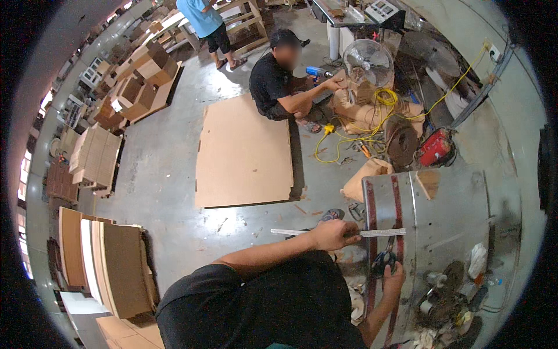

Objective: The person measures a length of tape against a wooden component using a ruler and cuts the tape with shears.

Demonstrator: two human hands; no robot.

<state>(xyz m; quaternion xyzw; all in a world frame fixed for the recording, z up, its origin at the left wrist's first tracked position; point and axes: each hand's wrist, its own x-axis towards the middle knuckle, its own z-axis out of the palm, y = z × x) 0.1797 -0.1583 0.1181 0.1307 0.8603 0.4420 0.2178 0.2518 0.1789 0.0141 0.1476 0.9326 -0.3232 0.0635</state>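
Note:
My left hand [336, 234] is closed around a long, thin, pale ruler [383, 233]. The ruler lies level, sticking out on both sides of my fist, and its right end reaches over the metal bench [447, 221]. Just below that end, my right hand [394, 277] has its fingers closed on a dark pair of scissors [384, 256]. The scissors sit over the bench's left part, close to a dark red stripe. Their blades are hard to make out.
Ahead, a person [279, 81] squats beside a large cardboard sheet [244, 157], near a blue power drill [318, 71], a fan [368, 61] and a yellow cable [385, 97]. Stacked boards [122, 267] stand at left. Clutter [444, 296] covers the bench's near right. Another person [203, 23] stands farther back.

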